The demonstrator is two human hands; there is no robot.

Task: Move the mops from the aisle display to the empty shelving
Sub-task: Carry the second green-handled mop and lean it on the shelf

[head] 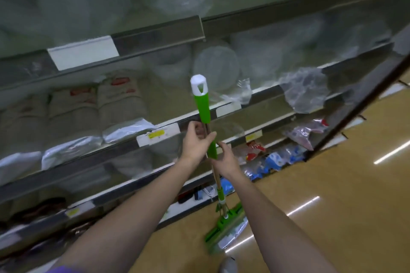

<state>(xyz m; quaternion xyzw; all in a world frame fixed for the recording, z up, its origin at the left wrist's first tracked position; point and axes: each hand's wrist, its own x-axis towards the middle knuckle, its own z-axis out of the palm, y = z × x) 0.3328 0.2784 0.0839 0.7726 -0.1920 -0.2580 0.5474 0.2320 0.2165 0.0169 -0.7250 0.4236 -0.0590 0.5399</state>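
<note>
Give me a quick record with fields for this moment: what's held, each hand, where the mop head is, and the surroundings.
held item: green-handled mop with white cap, roughly upright
left hand: grips the pole below the upper green grip
right hand: holds the pole lower, at the green sleeve
green mop head: at the tan floor
surroundings: grey metal shelves stocked with bagged goods

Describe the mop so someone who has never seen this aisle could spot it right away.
Look in front of the long store shelves, on the tan floor. Both hands, left hand and right hand, hold one upright pole there. That is the mop: bright green grip, white cap, green flat head.
</note>
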